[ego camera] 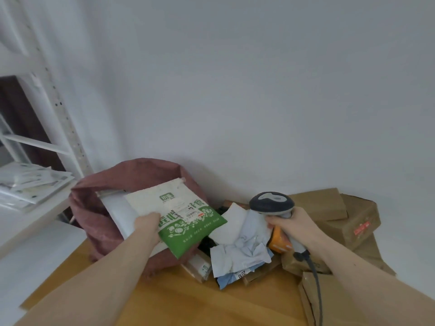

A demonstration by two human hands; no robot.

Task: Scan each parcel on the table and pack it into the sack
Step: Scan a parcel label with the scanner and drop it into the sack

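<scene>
At centre frame the left hand [147,223] gripped a white-and-green parcel [179,216] over the mouth of the red sack [98,222]; right of it, the right hand [295,225] clasped the scanner [271,203].

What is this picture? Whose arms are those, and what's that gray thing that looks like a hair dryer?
The arms belong to a person wearing a camera on their head, so you see what they see, looking down at a wooden table. The left hand holds a white and green parcel over the mouth of a reddish sack. The right hand grips a barcode scanner, the gray thing; it has a cable. More parcels wait on the table: crumpled pale blue bags and brown cardboard boxes. On the left stands a white shelf.
</scene>
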